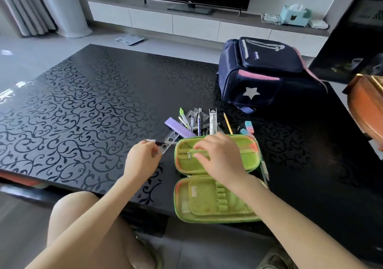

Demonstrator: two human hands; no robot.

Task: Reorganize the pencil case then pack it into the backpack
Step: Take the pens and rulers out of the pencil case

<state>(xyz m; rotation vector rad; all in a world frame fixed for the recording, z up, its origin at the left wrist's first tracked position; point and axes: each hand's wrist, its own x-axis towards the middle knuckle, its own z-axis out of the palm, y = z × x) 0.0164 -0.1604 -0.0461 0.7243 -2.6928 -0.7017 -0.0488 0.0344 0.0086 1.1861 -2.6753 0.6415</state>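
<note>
- Lying spread open like a book at the near edge of the surface [83, 102], the pencil case [207, 202] shows both green halves. It looks like a light, half-stiff moulded shell.
- The right grip [219, 156] rests on the far half, with bent fingers on the zip pocket. I cannot tell whether they pinch the zip or only press the cloth.
- The left grip [143, 156], just left of the case, pinches a thin pen [158, 143] at its end. The pen is light and probably slick, so a hold nearer mid-barrel would steady it.
- A clear ruler [171, 141] lies flat under the pen tip. It is thin plastic on a glossy top and likely hard to pick straight up; sliding it to an edge should help.
- The loose heap of pens and pencils [199, 121] sits just beyond the case and should lift easily a few at a time.
- Best hold for the case, by my judgement, is the outer shells, not the soft inner pocket.
- The backpack [263, 71] lies well apart at the far right. It is soft, and its zips appear shut.
</note>
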